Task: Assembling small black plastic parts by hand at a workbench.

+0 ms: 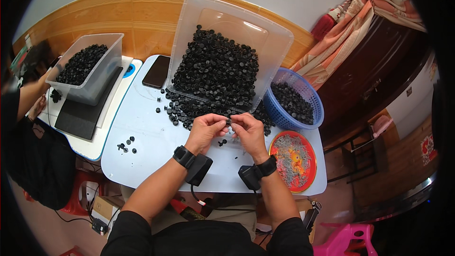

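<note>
Close together over the white table, my left hand [205, 132] and my right hand [249, 132] are both closed in a pinch. Between their fingertips is a small black round piece [228, 122], mostly covered by the fingers. Just beyond the hands, a heap of black round cap-like pieces [182, 109] spills from a clear plastic bin [279, 35], which leans tilted with its open side toward me. A few loose black pieces [222, 142] lie below my fingers.
A blue basket [316, 122] of black pieces stands right. Before it sits a red tray [313, 170] of thin grey bits. A phone [156, 72] lies at the back left. Another person's arm [31, 96] is near a clear bin [102, 85] on the left table.
</note>
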### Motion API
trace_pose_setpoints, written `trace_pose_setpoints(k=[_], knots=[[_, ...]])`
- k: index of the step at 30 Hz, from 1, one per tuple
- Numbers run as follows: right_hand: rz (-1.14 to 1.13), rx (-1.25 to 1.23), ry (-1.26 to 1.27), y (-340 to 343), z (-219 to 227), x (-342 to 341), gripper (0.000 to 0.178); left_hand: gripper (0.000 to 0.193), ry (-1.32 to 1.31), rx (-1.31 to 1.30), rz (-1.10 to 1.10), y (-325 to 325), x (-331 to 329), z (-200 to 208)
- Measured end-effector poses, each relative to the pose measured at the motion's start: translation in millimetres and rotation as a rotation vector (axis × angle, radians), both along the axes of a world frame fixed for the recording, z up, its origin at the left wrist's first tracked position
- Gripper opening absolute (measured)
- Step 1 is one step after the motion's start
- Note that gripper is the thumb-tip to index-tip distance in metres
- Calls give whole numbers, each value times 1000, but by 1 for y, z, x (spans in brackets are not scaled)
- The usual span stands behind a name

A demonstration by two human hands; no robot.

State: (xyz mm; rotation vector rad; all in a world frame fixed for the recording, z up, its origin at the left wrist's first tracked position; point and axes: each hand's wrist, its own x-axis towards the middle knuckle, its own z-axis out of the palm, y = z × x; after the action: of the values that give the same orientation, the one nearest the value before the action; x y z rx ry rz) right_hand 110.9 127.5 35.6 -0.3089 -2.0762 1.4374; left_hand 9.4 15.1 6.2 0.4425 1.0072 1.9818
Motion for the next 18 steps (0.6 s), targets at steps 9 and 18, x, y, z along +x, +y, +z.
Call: trace_pose_setpoints(k=[9,18], knots=[[-167,631,-360,8,-18,0,11,9,-126,32,10,-2,-2,6],[-185,736,-445,14,-32,-4,13,13,-122,25,50,-1,-8,2]])
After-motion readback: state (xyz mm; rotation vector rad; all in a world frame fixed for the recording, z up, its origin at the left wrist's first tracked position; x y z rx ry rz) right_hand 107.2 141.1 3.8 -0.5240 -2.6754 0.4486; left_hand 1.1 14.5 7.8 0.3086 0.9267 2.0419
